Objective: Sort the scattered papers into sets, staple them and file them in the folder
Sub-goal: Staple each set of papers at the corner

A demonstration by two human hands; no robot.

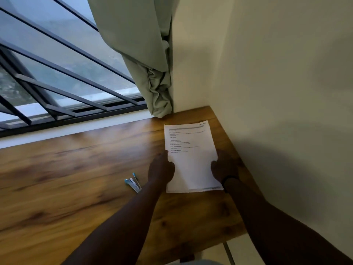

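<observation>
step: squaring a set, by my read | left hand (161, 170) and right hand (224, 169) pinch the papers (191, 157) by their side edges, on the desk (76, 178) near the wall corner | next: reach the stapler (133, 183) (just left) | folder unseen

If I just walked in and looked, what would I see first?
Probably the white stack of papers at the right end of the wooden table, gripped at its two sides by the left hand and the right hand. Next, the little blue stapler lying open just left of the left hand, and the green curtain bunched in the corner by the barred window.
</observation>
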